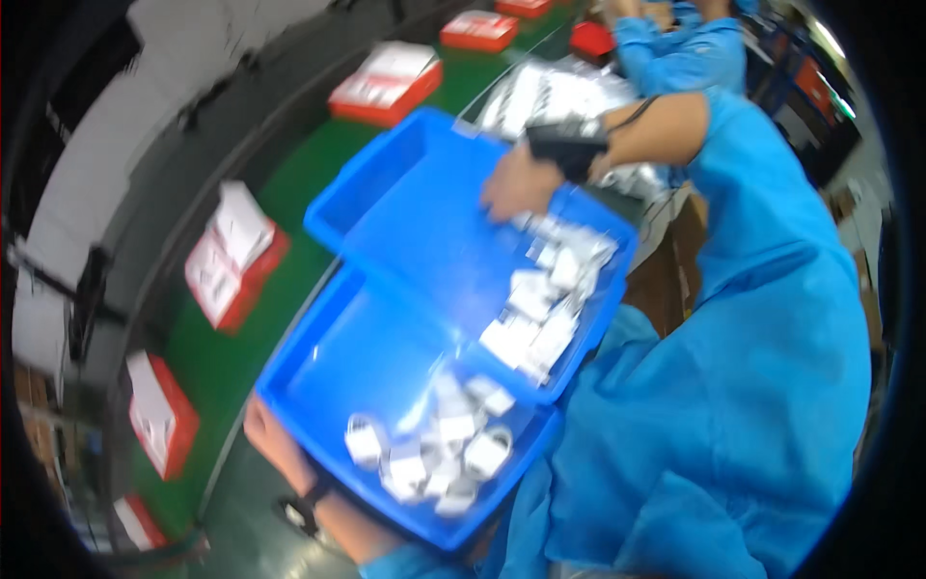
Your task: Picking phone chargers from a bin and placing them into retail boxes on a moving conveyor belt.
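Two blue plastic bins stand end to end before me. Along the outer left wall of the near bin [323, 372], my left hand [277, 446] grips its side, with part of the fingers hidden by the wall. Small white block-shaped pieces [444, 458], some with a loop-like part, lie heaped in that bin. My right hand [521, 183] reaches down into the far bin [424, 217], near its right wall; its fingers are smeared by motion. Close below that hand lies a row of white flat pieces [540, 309], too blurred to name.
Open red-and-white boxes [231, 261] stand in a line on the green conveyor belt [294, 198] at left. Clear plastic bags with white contents [559, 96] lie beyond the far bin. Another person in blue sleeves [685, 58] works at the upper right.
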### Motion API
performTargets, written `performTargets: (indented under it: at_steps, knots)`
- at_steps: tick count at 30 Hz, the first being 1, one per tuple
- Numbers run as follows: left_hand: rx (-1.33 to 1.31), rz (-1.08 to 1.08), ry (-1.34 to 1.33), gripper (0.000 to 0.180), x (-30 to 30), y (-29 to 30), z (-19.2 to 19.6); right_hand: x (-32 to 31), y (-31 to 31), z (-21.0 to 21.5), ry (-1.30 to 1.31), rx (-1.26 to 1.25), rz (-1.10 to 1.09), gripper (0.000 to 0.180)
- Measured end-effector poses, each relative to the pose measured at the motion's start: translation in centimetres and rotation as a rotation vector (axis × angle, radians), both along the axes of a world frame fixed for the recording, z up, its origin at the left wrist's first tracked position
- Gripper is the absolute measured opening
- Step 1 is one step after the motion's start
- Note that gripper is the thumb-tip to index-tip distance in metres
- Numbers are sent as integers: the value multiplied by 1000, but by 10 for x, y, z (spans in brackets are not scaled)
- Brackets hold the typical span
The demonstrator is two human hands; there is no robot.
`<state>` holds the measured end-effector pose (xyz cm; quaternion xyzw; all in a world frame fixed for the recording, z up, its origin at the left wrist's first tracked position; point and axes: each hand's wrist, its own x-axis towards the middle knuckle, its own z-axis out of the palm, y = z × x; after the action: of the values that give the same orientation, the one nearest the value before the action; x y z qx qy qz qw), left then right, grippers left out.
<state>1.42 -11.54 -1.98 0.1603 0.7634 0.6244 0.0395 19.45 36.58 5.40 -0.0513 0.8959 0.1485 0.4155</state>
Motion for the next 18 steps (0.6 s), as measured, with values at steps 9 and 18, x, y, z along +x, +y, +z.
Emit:
performTargets:
  at_steps: [9,18]
  knots:
    - [-106,128,109,38,55,6,56,-52,-12,-31,125,-416,-175,29]
    - [-19,29,126,36,73,46,71,-89,-26,-25,140,-649,-236,26]
